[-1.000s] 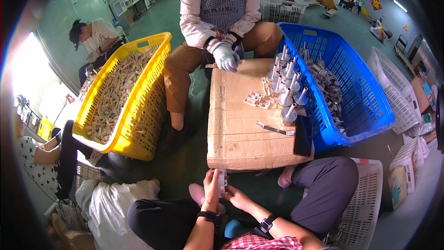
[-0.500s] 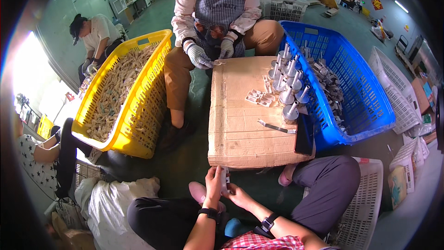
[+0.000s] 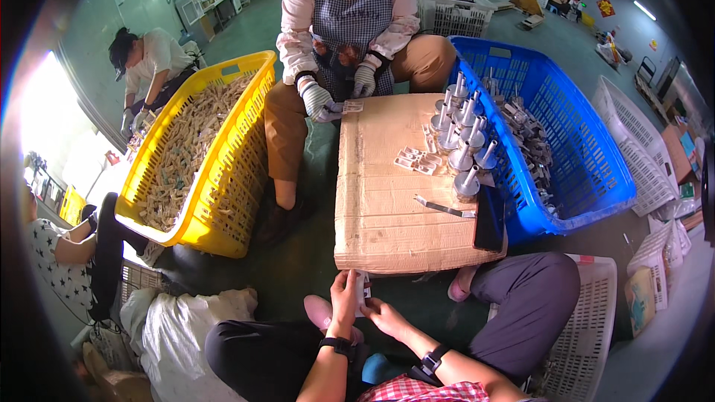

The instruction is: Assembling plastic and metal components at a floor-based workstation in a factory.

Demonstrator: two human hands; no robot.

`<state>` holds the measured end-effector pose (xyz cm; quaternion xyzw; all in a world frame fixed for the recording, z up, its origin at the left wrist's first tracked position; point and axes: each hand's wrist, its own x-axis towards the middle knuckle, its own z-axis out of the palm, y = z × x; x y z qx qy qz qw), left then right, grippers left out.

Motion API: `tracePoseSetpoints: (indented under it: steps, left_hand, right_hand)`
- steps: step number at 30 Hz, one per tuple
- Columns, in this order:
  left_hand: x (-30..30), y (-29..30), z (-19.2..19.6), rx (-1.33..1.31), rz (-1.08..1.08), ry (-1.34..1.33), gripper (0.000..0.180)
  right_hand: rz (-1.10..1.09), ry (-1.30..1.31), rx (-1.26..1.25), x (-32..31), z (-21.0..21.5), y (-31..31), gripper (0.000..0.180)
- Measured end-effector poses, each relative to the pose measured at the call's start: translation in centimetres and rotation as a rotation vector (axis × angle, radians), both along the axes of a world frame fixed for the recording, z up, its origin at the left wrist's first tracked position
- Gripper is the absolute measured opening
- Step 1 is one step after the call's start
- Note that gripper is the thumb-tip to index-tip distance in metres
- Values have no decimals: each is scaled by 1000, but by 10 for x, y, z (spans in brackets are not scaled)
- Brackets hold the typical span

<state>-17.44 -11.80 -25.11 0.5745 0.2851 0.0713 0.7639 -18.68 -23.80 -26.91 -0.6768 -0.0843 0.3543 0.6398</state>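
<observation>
Just below the near edge of the cardboard-topped surface (image 3: 387,234), my left hand (image 3: 343,301) is closed around a small pale part (image 3: 363,287), held upright. My right hand (image 3: 385,318) pinches the lower end of this part; its exact kind is too small to make out. On the cardboard lie several similar pale frame-shaped pieces (image 3: 417,161) and a thin metal strip (image 3: 445,207). Beside them, several grey round-based pieces with upright stems (image 3: 463,156) stand in a cluster.
A yellow basket (image 3: 223,179) full of small beige pieces stands left, a blue basket (image 3: 573,171) of grey parts right. A black phone-like slab (image 3: 489,217) lies near the right corner. Opposite, a co-worker's gloved hand (image 3: 319,101) touches a pale part (image 3: 352,106). White sacks (image 3: 186,335) sit lower left.
My hands stay almost in place on the pale part. Across from me, the co-worker's pale part now lies flatter at the cardboard's far edge, and the co-worker's left-side glove has shifted slightly.
</observation>
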Motion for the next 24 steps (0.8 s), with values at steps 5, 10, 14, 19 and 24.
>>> tracePoseSetpoints:
  steps: [5, 10, 14, 19, 24]
  left_hand:
    - [-1, 1, -4, -5, -4, -4, 28]
    - [-1, 2, -7, 3, 4, -24, 26]
    - [-1, 1, -6, 16, 1, -23, 26]
    - [-1, 2, -7, 19, 2, -17, 26]
    - [0, 3, -6, 14, 6, -19, 26]
  right_hand:
    - [-1, -6, -12, 0, 3, 1, 33]
    - [4, -5, -14, 0, 2, 0, 32]
    - [3, -13, -22, 0, -2, 0, 33]
    - [6, -14, -15, 0, -4, 1, 33]
    - [15, -12, -20, 1, 0, 1, 33]
